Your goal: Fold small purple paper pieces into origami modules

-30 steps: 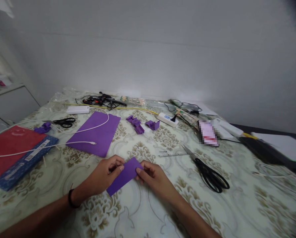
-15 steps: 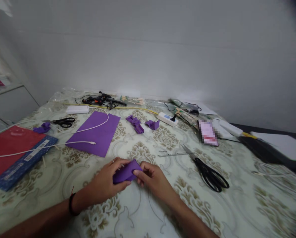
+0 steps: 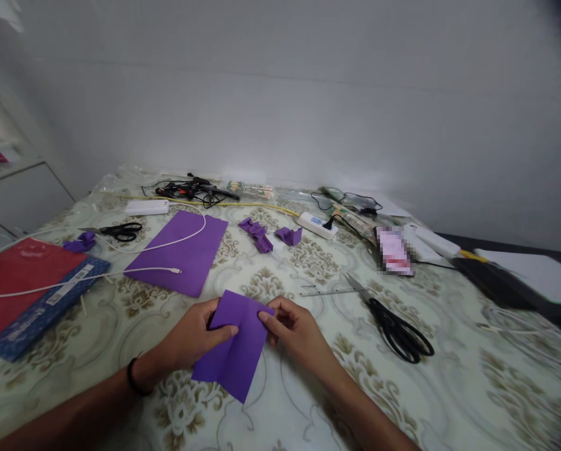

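Left fingers (image 3: 232,330) and right fingers (image 3: 265,319) pinching purple paper (image 3: 245,352), scissors (image 3: 378,310) nearby, cable (image 3: 175,270) crossing sheet (image 3: 180,258)

On the cloth-covered table (image 3: 287,416), its far edge taken as twelve o'clock, purple sheets (image 3: 166,258) are laid at ten, large scissors (image 3: 379,312) between three and four, a red-and-blue pack (image 3: 36,268) at nine, a power strip (image 3: 314,226) at one.

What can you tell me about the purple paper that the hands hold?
The purple paper looks plain and thin, roughly rectangular, with a lengthwise crease; it is open, slightly bent there. It slants over the patterned tablecloth; whether they touch is unclear. The left hand grips its left side, thumb on top; the right hand pinches its upper right corner.
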